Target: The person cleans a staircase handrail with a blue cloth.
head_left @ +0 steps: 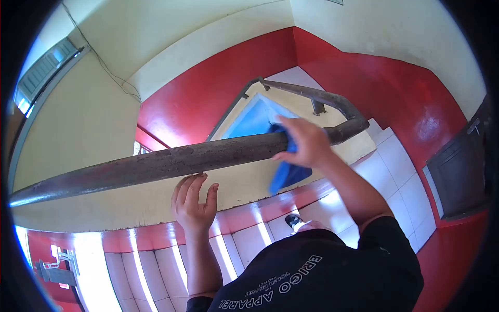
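Note:
A dark, worn metal handrail (pixel 208 157) runs across the view and bends back at its right end. My right hand (pixel 306 140) is closed over the rail near that bend, pressing a blue cloth (pixel 291 176) around it. Part of the cloth hangs down below the rail, and some of it is hidden behind my fingers. Farther left, my left hand (pixel 195 205) is open, palm toward the rail, fingertips right at its lower edge and thumb apart. Nothing is in that hand.
The rail is mounted on a cream half wall (pixel 244 190) with a blue panel (pixel 254 114) behind it. Tiled stairs (pixel 166 270) descend at the lower left. Red and cream walls surround the landing, and a dark door (pixel 460 166) stands at the right.

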{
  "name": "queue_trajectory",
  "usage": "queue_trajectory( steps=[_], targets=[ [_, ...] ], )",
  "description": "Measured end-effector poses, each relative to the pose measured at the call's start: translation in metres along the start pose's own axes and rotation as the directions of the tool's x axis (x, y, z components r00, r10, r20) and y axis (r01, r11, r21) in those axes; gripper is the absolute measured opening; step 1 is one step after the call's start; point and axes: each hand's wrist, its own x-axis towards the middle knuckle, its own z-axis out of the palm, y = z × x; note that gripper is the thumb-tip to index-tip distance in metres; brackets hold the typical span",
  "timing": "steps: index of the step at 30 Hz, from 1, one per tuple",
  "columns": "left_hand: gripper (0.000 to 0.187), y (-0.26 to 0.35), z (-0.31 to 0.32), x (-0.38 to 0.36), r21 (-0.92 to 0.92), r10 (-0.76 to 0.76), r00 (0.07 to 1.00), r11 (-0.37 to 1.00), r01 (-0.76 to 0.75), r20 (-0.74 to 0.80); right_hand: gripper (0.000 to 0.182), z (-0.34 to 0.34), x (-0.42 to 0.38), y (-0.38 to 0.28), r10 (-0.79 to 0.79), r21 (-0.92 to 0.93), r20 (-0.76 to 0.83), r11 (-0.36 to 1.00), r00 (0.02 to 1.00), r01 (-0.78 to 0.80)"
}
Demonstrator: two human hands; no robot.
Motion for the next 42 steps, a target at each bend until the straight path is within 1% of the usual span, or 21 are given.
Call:
queue_trajectory(
  steps=[2, 5, 6, 9, 10, 11, 13, 16, 21, 25, 27, 29, 31, 32, 33, 35, 36, 38, 39, 40, 42],
  targets=[
    [0.025, 0.002, -0.002, 0.000, -0.013, 0.024, 0.998, 1.000, -0.023, 0.052, 0.059, -0.015, -0.029, 0.058, 0.067, 0.144, -0.042, 0.988, 0.997, -0.060],
    [0.025, 0.006, 0.003, 0.002, 0.022, 0.065, 0.994, 0.998, -0.067, 0.083, 0.043, -0.019, -0.052, 0.095, 0.152, -0.062, -0.197, 0.984, 0.969, -0.167],
    [0.025, 0.008, 0.005, 0.001, 0.039, 0.081, 0.992, 0.996, -0.085, 0.095, 0.029, -0.008, -0.057, 0.099, 0.152, -0.048, -0.229, 0.985, 0.962, -0.167],
    [0.024, 0.010, 0.009, 0.001, 0.138, 0.061, 0.994, 0.988, -0.073, 0.089, 0.022, 0.019, -0.041, 0.070, 0.350, 0.182, -0.343, 0.935, 0.872, -0.303],
    [0.024, 0.007, 0.011, -0.001, 0.135, 0.013, 0.996, 0.991, -0.024, 0.084, 0.020, 0.019, -0.028, 0.042, 0.397, 0.363, -0.322, 0.890, 0.859, -0.276],
    [0.022, 0.006, 0.013, -0.002, 0.167, -0.010, 0.997, 0.986, -0.002, 0.072, 0.023, 0.020, -0.020, 0.027, 0.247, 0.389, -0.259, 0.912, 0.934, -0.133],
    [0.020, 0.005, 0.015, -0.003, 0.212, -0.077, 0.994, 0.975, 0.059, 0.081, 0.035, 0.015, -0.007, -0.007, -0.060, 0.225, -0.112, 0.971, 0.992, 0.084],
    [0.021, -0.002, 0.019, -0.011, 0.236, -0.173, 0.983, 0.959, 0.156, 0.054, 0.050, 0.005, 0.000, -0.019, -0.133, -0.052, -0.033, 0.990, 0.991, 0.131],
    [0.021, -0.001, 0.018, -0.009, 0.241, -0.179, 0.979, 0.959, 0.151, 0.095, 0.048, 0.013, -0.043, 0.023, 0.063, -0.019, -0.108, 0.998, 0.992, -0.065],
    [0.022, 0.000, 0.018, -0.007, 0.264, -0.195, 0.972, 0.952, 0.154, 0.133, 0.046, -0.015, -0.080, 0.070, 0.089, -0.467, -0.036, 0.879, 0.995, -0.095],
    [0.022, -0.002, 0.018, -0.005, 0.264, -0.177, 0.975, 0.955, 0.137, 0.136, 0.040, -0.041, -0.106, 0.115, 0.236, -0.657, -0.053, 0.724, 0.970, -0.212],
    [0.022, 0.001, 0.017, -0.008, 0.263, -0.187, 0.970, 0.954, 0.141, 0.157, 0.035, -0.076, -0.117, 0.138, 0.530, -0.340, -0.153, 0.764, 0.834, -0.548],
    [0.023, 0.004, 0.018, -0.005, 0.273, -0.199, 0.966, 0.950, 0.149, 0.164, 0.033, -0.090, -0.118, 0.151, 0.672, 0.005, -0.336, 0.702, 0.660, -0.713],
    [0.024, 0.004, 0.019, -0.005, 0.289, -0.197, 0.968, 0.946, 0.146, 0.155, 0.034, -0.097, -0.118, 0.153, 0.658, 0.063, -0.402, 0.714, 0.637, -0.698],
    [0.025, 0.004, 0.019, -0.005, 0.296, -0.201, 0.967, 0.944, 0.149, 0.154, 0.034, -0.097, -0.118, 0.154, 0.659, 0.231, -0.482, 0.732, 0.578, -0.641],
    [0.025, 0.007, 0.019, -0.004, 0.319, -0.216, 0.966, 0.934, 0.161, 0.144, 0.034, -0.088, -0.106, 0.146, 0.681, 0.528, -0.591, 0.732, 0.432, -0.431],
    [0.026, 0.007, 0.018, -0.004, 0.322, -0.234, 0.961, 0.930, 0.177, 0.147, 0.034, -0.076, -0.105, 0.143, 0.599, 0.401, -0.615, 0.797, 0.512, -0.451],
    [0.026, 0.004, 0.017, -0.007, 0.286, -0.211, 0.970, 0.943, 0.170, 0.118, 0.037, -0.046, -0.107, 0.129, 0.531, 0.049, -0.349, 0.833, 0.772, -0.551],
    [0.026, 0.003, 0.018, -0.006, 0.262, -0.190, 0.977, 0.952, 0.159, 0.098, 0.038, -0.020, -0.119, 0.132, 0.463, 0.020, -0.261, 0.880, 0.847, -0.474],
    [0.026, 0.003, 0.018, -0.007, 0.281, -0.185, 0.979, 0.947, 0.153, 0.090, 0.040, -0.021, -0.111, 0.114, 0.349, -0.197, -0.217, 0.899, 0.912, -0.391],
    [0.026, 0.004, 0.018, -0.007, 0.267, -0.170, 0.983, 0.953, 0.146, 0.067, 0.042, -0.031, -0.104, 0.120, 0.367, -0.232, -0.156, 0.889, 0.917, -0.396]
  ],
)
